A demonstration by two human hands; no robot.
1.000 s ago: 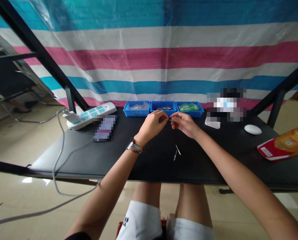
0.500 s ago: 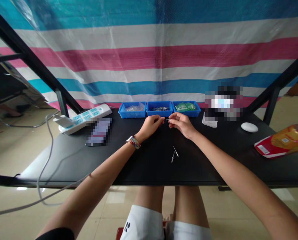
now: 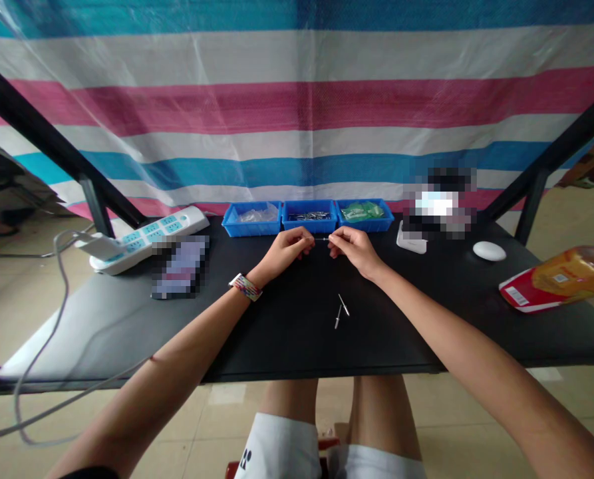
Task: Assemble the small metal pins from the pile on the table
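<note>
Just in front of the blue bins, my left hand (image 3: 291,247) and my right hand (image 3: 357,249) face each other with closed fingers. A thin metal blind rivet (image 3: 321,239) spans the small gap between them, pinched at its right end by my right fingertips. Its left end meets my left fingertips, where the grip is partly hidden. Two more blind rivets, one (image 3: 344,305) and another (image 3: 337,317), lie on the black table nearer to me. The middle blue bin (image 3: 309,227) holds several similar metal pieces.
Clear plastic lies in the left blue bin (image 3: 253,230), green plastic in the right one (image 3: 369,226). A power strip (image 3: 149,236) and a blurred phone (image 3: 181,267) are at left. At right are a white case (image 3: 410,241), a white mouse (image 3: 489,251) and a red-orange package (image 3: 556,279).
My view has turned slightly, so the table items appear further left. The gap between my hands is a little wider, and more of the rivet shows.
</note>
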